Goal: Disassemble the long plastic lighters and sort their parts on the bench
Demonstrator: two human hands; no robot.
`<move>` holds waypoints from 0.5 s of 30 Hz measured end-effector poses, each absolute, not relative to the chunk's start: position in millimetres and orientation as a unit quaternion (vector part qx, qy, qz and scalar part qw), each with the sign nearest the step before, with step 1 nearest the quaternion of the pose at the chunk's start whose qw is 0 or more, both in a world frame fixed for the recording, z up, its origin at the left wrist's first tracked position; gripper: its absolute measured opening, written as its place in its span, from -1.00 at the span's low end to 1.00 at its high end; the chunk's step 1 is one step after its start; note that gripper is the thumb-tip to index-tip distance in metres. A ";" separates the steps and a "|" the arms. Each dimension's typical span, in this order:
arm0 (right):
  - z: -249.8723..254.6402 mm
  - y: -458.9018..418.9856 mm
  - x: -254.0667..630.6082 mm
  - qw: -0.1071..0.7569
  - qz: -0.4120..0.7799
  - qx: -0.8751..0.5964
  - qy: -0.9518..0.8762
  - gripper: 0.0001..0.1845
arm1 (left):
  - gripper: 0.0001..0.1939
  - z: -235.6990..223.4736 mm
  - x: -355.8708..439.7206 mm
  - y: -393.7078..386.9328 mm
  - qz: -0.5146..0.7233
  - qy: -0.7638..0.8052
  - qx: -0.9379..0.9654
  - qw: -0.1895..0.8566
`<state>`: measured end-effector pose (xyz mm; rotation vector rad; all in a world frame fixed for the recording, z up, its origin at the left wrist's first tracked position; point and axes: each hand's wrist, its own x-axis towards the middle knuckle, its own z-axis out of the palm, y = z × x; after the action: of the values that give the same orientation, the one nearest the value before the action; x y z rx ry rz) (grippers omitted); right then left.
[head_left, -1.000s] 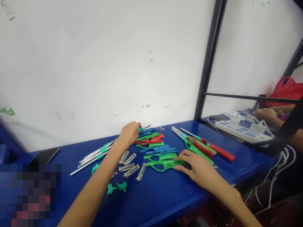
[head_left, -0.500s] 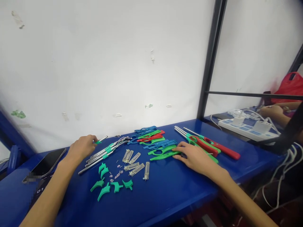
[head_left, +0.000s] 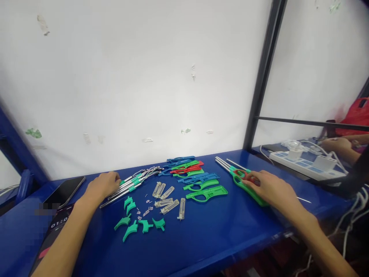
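Observation:
My left hand (head_left: 104,185) is closed at the left ends of several metal lighter tubes (head_left: 127,189) with green collars and wires; what its curled fingers hold is hidden. Over the lighters (head_left: 235,175) on the right, my right hand (head_left: 269,188) reaches down with bent fingers at a green and a red handle. A thin metal shaft, apparently a screwdriver (head_left: 304,200), sticks out behind that hand. Between my hands lie green triggers (head_left: 130,230), clear fuel tanks (head_left: 170,206), tiny pale pieces (head_left: 148,211), and green, blue and red handle shells (head_left: 207,193).
Two phones lie at the left, one dark (head_left: 65,190) and one with a lit screen (head_left: 54,227). A white power strip (head_left: 305,165) with plugs stands beyond the black post (head_left: 263,77). Another person's hand (head_left: 338,146) shows at far right.
My right hand has moved right, from the green handle shells to the lighters, with the thin shaft still in it. My left hand has come down beside the tubes; the tube it held no longer stands out.

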<state>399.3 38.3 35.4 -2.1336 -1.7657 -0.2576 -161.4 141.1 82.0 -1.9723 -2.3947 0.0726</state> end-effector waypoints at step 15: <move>0.4 51.1 399.9 0.199 -0.166 -0.715 -0.649 -0.30 | -0.66 120.4 -114.2 87.3 -0.215 -0.719 -0.646 0.141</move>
<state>399.9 51.1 0.4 -2.0001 -1.8145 -0.4634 -114.2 87.3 120.4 -1.8662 -2.0746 -0.6196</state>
